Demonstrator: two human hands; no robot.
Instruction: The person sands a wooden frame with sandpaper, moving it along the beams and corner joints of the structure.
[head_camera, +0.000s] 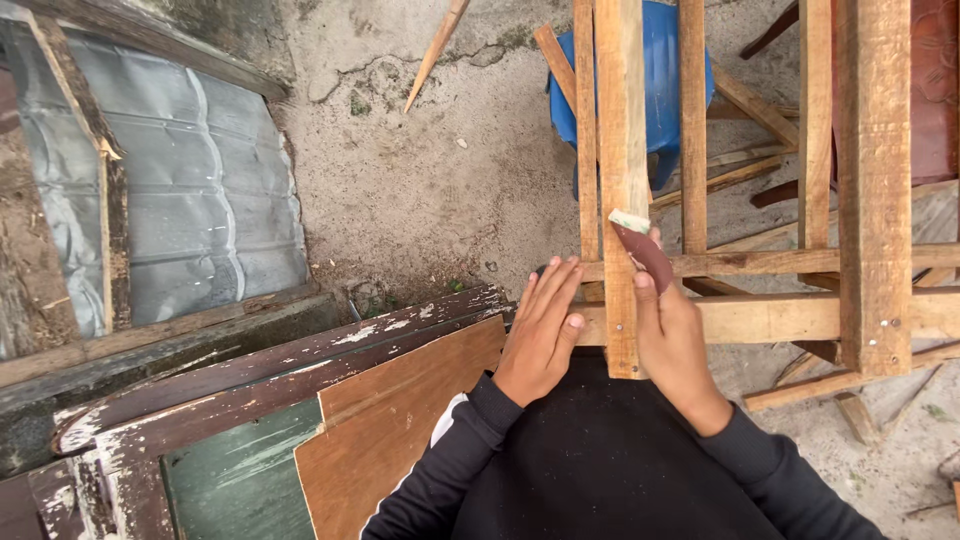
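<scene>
Reddish-brown sandpaper (645, 255) is what my right hand (672, 340) carries — a folded scrap with a pale backing showing at its top edge, pinched under the fingers and pressed against the side of an upright wooden slat (622, 180). I judge the paper to be light, limp and rough on its working face; it will buckle unless the fingers back it flat, so the best hold is where it sits now, wrapped over the fingertips with the thumb trapping the lower end.

That slat belongs to a bare timber frame (870, 190) of rough-sawn rails — stiff, fairly heavy as a whole I'd guess, and splintery at the edges. It won't flex under rubbing, but it could rock, so it wants bracing on a cross rail (770, 318) near the joint.

My left hand (540, 330) does that: it lies flat, fingers straight and together, palm down on the cross rail just left of the slat, its grip open and holding nothing. The right grip is closed on the sandpaper, wrist straight, forearm coming up from below in a dark sleeve.

Beyond the frame stands a blue plastic chair (655, 70) on the concrete ground (430, 170). To my left lie an old peeling door (300, 420) and a corrugated metal sheet (190, 190).
</scene>
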